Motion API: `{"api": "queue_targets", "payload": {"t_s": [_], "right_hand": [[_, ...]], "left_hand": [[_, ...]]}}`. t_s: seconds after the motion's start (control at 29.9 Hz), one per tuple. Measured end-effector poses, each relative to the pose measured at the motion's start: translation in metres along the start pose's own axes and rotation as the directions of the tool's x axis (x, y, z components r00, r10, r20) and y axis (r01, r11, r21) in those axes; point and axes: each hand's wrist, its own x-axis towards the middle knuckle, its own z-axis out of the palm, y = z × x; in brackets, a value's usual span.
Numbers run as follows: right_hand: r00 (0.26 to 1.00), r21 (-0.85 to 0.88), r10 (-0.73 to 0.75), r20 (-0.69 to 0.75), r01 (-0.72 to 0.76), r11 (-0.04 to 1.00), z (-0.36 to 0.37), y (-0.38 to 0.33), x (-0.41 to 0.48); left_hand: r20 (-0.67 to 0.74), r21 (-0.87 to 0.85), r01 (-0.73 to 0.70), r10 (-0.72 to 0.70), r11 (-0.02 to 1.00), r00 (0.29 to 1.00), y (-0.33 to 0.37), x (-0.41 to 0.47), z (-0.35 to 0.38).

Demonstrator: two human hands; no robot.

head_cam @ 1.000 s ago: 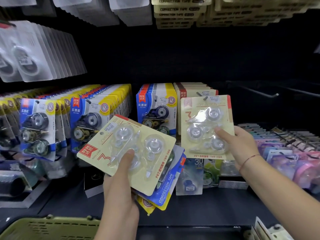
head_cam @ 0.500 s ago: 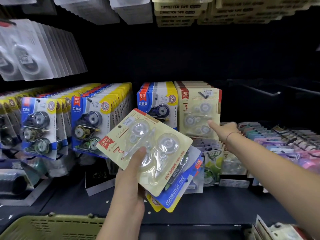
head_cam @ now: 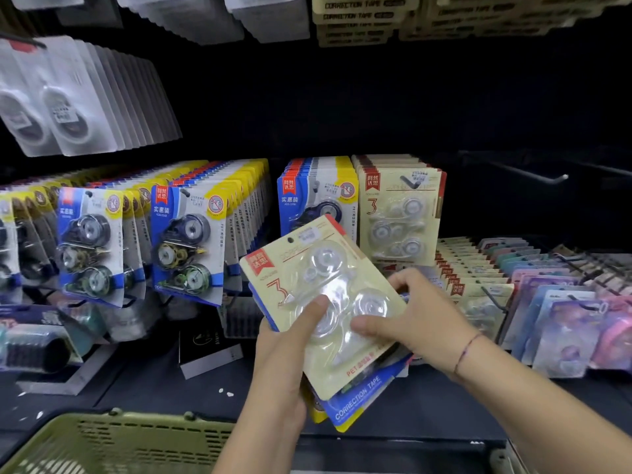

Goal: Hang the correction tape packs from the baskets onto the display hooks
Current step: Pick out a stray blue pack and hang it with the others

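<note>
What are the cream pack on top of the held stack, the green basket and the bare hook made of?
Cream pack: matte card backing, it seems, under clear glossy plastic bubbles that catch light. Green basket: likely moulded plastic, dull, with slotted walls. Bare hook: probably metal wire, thin, with a bright glint at its tip.

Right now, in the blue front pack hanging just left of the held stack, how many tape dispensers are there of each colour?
Dark blue dispenser: 1
Yellow dispenser: 1
Green dispenser: 1
Total: 3
</note>
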Motion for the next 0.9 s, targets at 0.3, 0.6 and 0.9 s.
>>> {"api": "queue_targets", "payload": {"t_s": [0.3, 0.6, 0.9], "right_hand": [[0.995, 0.501, 0.066, -0.073, -0.020, 0.865, -0.015, 0.016, 0.005], [0.928, 0.513, -0.001, -0.373, 0.207, 0.833, -0.048, 0.026, 0.011], [0.921, 0.495, 0.053, -0.387, 0.158, 0.854, -0.055, 0.051, 0.029]], "left_hand": [[0.117, 0.031, 0.076, -0.079, 0.997, 0.990, -0.004, 0.005, -0.004], [-0.006, -0.082, 0.010, -0.011, 0.997, 1.000, 0.005, 0.012, -0.014], [-0.071, -0.133, -0.075, 0.066, 0.988, 0.995, 0.019, 0.010, -0.020]]}}
